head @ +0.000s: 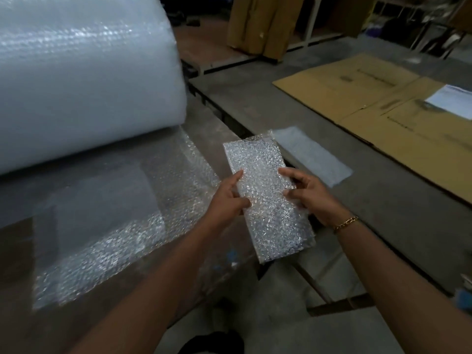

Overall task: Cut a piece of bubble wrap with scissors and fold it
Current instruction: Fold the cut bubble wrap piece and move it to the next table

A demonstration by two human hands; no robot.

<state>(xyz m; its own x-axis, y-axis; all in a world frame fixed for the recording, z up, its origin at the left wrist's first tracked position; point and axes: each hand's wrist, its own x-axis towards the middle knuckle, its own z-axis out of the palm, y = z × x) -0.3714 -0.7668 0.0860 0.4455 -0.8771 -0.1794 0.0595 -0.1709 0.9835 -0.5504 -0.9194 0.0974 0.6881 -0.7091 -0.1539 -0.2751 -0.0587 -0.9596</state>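
A folded piece of bubble wrap, a long narrow rectangle, is held in the air between two tables. My left hand grips its left edge with the thumb on top. My right hand, with a gold bracelet on the wrist, grips its right edge. A big roll of bubble wrap lies on the left table, and its loose end is spread flat over the tabletop. No scissors are in view.
Another folded bubble wrap piece lies on the grey right table. Flattened cardboard with a white paper on it covers that table's far side. A gap with floor runs between the tables. Standing cardboard is at the back.
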